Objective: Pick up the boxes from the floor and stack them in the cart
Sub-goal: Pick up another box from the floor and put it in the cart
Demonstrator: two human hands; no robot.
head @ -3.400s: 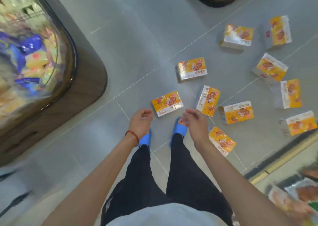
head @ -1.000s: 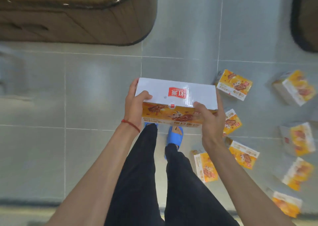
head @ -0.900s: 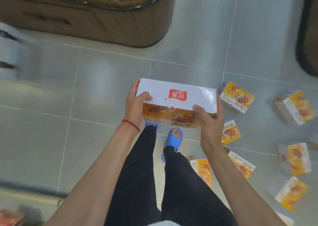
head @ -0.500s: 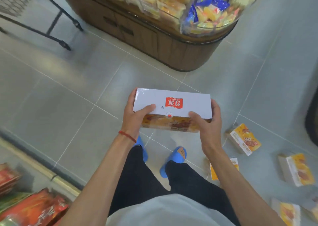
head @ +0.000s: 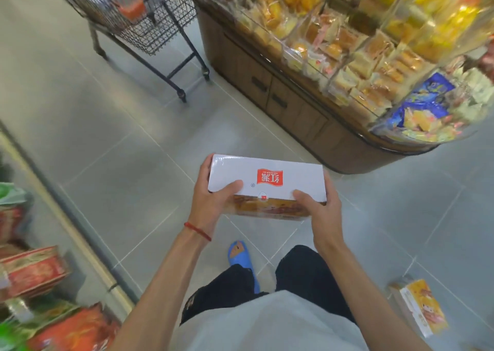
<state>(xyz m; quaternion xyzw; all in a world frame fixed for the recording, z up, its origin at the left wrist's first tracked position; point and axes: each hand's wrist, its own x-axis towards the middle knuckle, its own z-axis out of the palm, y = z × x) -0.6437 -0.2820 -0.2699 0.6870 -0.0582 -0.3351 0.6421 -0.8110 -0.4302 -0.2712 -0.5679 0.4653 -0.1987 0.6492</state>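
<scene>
A white-topped box (head: 267, 182) with a red logo and orange sides is held level in front of me above the floor. My left hand (head: 211, 203) grips its left end, thumb over the top. Its right end sits in my right hand (head: 320, 211), thumb likewise on top. The black wire cart (head: 139, 16) stands at the top left, some way ahead of the box; something orange shows inside it. One more orange box (head: 419, 308) lies on the grey floor at the lower right.
A wooden display stand (head: 288, 99) loaded with wrapped cakes and snacks fills the upper right, close beside the cart. A low shelf edge (head: 61, 217) with red and green packets runs along the left. My blue slipper (head: 240, 257) is below the box.
From bare hands over the scattered boxes, both hands now hold one box. The view has swung left and up: the cart has come into sight and most floor boxes have left the frame.
</scene>
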